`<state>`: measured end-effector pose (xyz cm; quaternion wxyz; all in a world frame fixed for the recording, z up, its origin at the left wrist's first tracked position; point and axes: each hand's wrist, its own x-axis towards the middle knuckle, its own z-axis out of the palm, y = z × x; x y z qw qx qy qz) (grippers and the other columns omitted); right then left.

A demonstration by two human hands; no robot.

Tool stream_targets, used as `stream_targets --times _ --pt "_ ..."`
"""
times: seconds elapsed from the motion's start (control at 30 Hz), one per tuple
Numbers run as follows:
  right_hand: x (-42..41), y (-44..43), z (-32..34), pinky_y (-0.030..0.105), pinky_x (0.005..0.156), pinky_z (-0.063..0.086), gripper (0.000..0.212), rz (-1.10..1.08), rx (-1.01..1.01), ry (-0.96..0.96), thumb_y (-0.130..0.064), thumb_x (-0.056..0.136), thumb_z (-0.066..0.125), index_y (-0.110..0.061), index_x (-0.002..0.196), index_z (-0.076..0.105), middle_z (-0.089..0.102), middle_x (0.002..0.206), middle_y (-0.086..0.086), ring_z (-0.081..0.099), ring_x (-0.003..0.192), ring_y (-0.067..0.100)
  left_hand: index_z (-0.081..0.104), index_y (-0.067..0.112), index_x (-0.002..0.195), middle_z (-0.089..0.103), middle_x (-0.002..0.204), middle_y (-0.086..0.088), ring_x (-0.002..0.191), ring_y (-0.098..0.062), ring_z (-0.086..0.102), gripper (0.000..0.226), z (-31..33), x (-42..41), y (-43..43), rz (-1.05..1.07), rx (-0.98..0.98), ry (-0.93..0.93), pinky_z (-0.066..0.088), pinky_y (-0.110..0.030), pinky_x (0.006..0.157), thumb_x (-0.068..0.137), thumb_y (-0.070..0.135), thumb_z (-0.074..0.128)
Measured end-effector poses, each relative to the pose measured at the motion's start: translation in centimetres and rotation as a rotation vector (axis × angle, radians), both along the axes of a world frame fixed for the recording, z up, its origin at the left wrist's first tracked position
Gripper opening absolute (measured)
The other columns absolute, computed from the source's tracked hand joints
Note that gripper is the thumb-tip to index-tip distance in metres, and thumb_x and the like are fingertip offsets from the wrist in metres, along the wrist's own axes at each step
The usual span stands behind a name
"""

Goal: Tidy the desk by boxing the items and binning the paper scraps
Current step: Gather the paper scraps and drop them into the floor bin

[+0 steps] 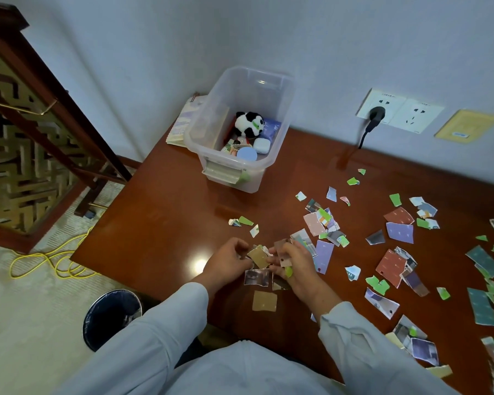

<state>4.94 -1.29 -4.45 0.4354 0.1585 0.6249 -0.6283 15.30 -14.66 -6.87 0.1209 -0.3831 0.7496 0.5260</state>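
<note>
My left hand (228,259) and my right hand (294,266) meet near the desk's front edge, both gripping a small bunch of paper scraps (258,258) between them. A tan scrap (264,301) and a dark photo scrap (256,277) lie just below my hands. Several more torn scraps (397,232) in green, purple, red and teal are strewn over the right half of the brown desk (169,229). The clear plastic box (211,129) stands at the back, holding a panda plush (249,124), a white case and other small items.
A dark waste bin (109,317) with a liner stands on the floor left of my knees. A notebook (180,124) leans behind the box. A black plug (375,115) sits in a wall socket, its cord reaching the desk. A yellow cable (46,260) lies on the carpet.
</note>
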Motion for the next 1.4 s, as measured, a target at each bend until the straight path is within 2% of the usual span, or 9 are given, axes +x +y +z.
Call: stream_targets --times 0.1,0.2,0.27,0.37,0.5,0.7,1.07,1.23,1.4 --pt "-0.6 0.3 -0.8 0.025 0.050 0.042 0.023 0.113 0.102 0.115 -0.004 0.089 0.053 -0.014 0.107 0.064 0.057 0.071 0.004 0.050 0.059 0.016 0.048 0.028 0.130 0.060 0.124 0.006 0.109 -0.015 0.057 0.059 -0.5 -0.8 0.1 -0.146 -0.114 -0.015 0.049 -0.032 0.093 0.077 0.019 0.073" --pt "-0.7 0.1 -1.9 0.032 0.076 0.056 0.021 0.377 0.356 0.396 -0.009 0.088 0.060 -0.021 0.104 0.065 0.062 0.097 -0.002 0.057 0.086 0.013 0.045 0.034 0.133 0.056 0.131 0.003 0.113 -0.018 0.058 0.066 -0.7 -1.5 0.2 -0.236 -0.208 -0.045 0.050 -0.036 0.093 0.074 0.022 0.074" --pt "-0.6 -0.1 -2.2 0.036 0.085 0.055 0.021 0.535 0.462 0.529 -0.016 0.084 0.067 -0.026 0.102 0.061 0.061 0.103 -0.006 0.058 0.095 0.014 0.045 0.034 0.131 0.056 0.130 0.005 0.111 -0.018 0.058 0.063 -0.7 -1.7 0.1 -0.286 -0.269 -0.059 0.051 -0.034 0.088 0.075 0.023 0.074" --pt "-0.3 -0.5 -2.1 0.030 0.080 0.053 0.030 0.715 0.559 0.655 -0.020 0.082 0.070 -0.028 0.108 0.056 0.058 0.100 -0.008 0.059 0.096 0.016 0.049 0.034 0.114 0.059 0.121 0.005 0.101 -0.018 0.060 0.046 -0.5 -2.0 0.0 -0.302 -0.336 -0.060 0.049 -0.030 0.076 0.075 0.027 0.073" --pt "-0.3 -1.0 -2.1 0.032 0.081 0.053 0.030 0.786 0.627 0.778 -0.021 0.084 0.069 -0.026 0.110 0.055 0.061 0.105 -0.004 0.060 0.096 0.018 0.046 0.031 0.088 0.058 0.105 0.002 0.087 -0.020 0.058 0.028 -0.1 -2.3 0.4 -0.303 -0.399 -0.078 0.043 -0.029 0.065 0.076 0.027 0.071" --pt "-0.4 -1.2 -2.4 0.035 0.084 0.052 0.014 0.842 0.678 0.814 -0.027 0.088 0.063 -0.023 0.101 0.064 0.061 0.104 -0.001 0.058 0.090 0.019 0.050 0.029 0.085 0.054 0.104 0.004 0.086 -0.020 0.059 0.019 0.0 -1.9 0.7 -0.290 -0.410 -0.039 0.043 -0.028 0.065 0.082 0.025 0.068" --pt "-0.7 -0.6 -2.0 0.023 0.072 0.050 0.006 0.643 0.479 0.700 -0.018 0.088 0.059 -0.023 0.091 0.062 0.060 0.089 -0.006 0.058 0.087 0.013 0.062 0.010 0.094 0.061 0.083 0.001 0.075 -0.011 0.055 0.012 1.3 -2.5 0.6 0.218 0.119 0.142 0.041 -0.016 0.060 0.095 0.012 0.050" --pt "-0.4 -0.2 -1.7 0.027 0.070 0.048 0.027 0.640 0.611 0.709 -0.024 0.085 0.066 -0.029 0.108 0.053 0.062 0.108 -0.005 0.058 0.095 0.016 0.053 0.005 0.061 0.057 0.069 -0.015 0.057 -0.020 0.050 0.033 3.0 -2.8 0.7 0.460 0.329 0.162 0.041 -0.021 0.046 0.084 -0.003 0.031" --pt "-0.1 0.1 -1.4 0.026 0.067 0.042 0.046 0.715 0.742 0.702 -0.038 0.082 0.071 -0.026 0.118 0.045 0.061 0.114 -0.004 0.060 0.105 0.018 0.045 0.012 0.061 0.041 0.061 -0.005 0.046 -0.017 0.041 0.033 2.5 -2.2 0.8 0.550 0.549 0.215 0.034 -0.024 0.049 0.089 0.022 0.029"
